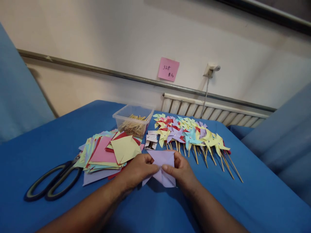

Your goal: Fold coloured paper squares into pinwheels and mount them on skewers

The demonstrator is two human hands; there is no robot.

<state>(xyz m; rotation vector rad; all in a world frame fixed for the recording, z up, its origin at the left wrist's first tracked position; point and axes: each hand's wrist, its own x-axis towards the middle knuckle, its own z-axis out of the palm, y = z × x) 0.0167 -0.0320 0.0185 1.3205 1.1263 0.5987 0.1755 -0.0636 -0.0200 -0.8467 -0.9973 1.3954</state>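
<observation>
Both my hands pinch a lilac paper square (162,160) just above the blue table (243,200), its flaps folded toward the middle. My left hand (138,170) grips the paper's left side with fingers curled. My right hand (181,169) holds the right side, thumb pressed near the centre. A stack of coloured paper squares (109,152) lies just left of my hands. A row of finished paper pinwheels on wooden sticks (191,136) lies behind and to the right.
Large black-handled scissors (54,181) lie at the left. A clear plastic tub of wooden sticks (133,121) stands at the back, with a small white box (151,140) beside it. A pink note (168,69) hangs on the wall. A radiator (213,111) runs behind the table.
</observation>
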